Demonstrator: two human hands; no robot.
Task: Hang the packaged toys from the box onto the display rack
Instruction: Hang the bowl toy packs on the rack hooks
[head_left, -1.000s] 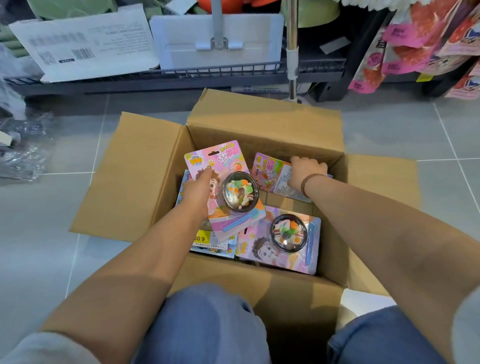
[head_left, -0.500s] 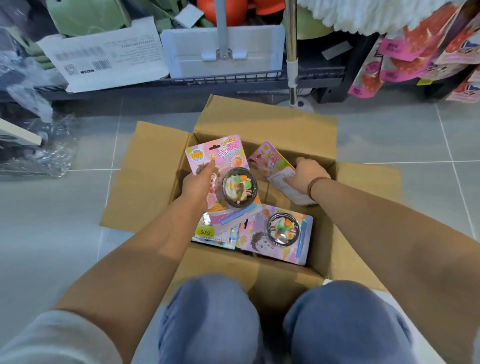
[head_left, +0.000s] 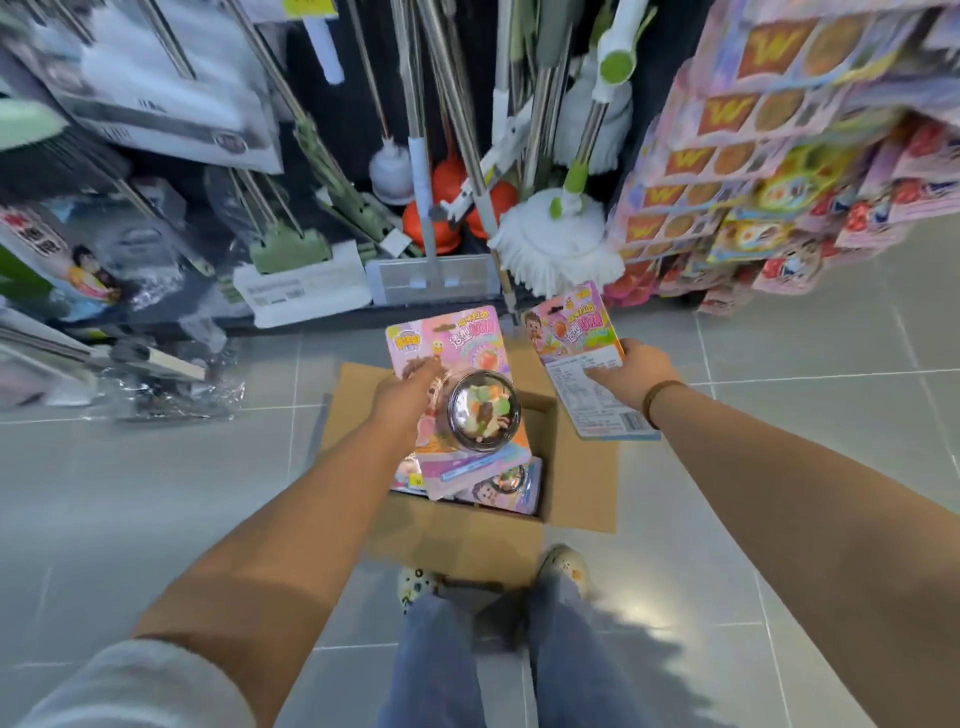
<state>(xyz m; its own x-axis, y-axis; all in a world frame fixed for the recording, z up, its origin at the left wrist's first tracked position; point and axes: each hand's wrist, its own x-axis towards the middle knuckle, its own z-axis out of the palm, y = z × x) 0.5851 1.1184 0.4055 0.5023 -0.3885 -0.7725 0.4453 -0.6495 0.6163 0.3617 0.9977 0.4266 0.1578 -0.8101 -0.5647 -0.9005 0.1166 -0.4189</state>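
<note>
1. A person stands over an open cardboard box (head_left: 457, 540) on the grey tiled floor (head_left: 156, 493), with one toy pack in each hand.
2. The left hand (head_left: 402, 395) has its grip clamped on a pink pack (head_left: 470, 410), fingers curled round the card's left edge. The pack faces the camera and is held above the box. Its clear dome shows small coloured pieces.
3. The right hand (head_left: 631, 371), with a brown band (head_left: 657, 397) on the wrist, has its grip closed on the right edge of a second pack (head_left: 574, 343). A white label and barcode on this card face the camera. It is held up to the right of the pink pack, and the two are apart.
4. More packs (head_left: 511, 488) lie flat in the bottom of the box, partly hidden under the pink pack.
5. The rack (head_left: 727, 156) stands at the far right, crowded with rows of hanging carded toys. Neither held pack touches it.
6. Mops (head_left: 457, 130) and other long-handled cleaning tools lean in dark shelving beyond the box. A white mop head (head_left: 558, 249) hangs just above the second pack in the view.
7. Blue jeans (head_left: 431, 665) and patterned shoes (head_left: 415, 584) show at the near side of the box.
</note>
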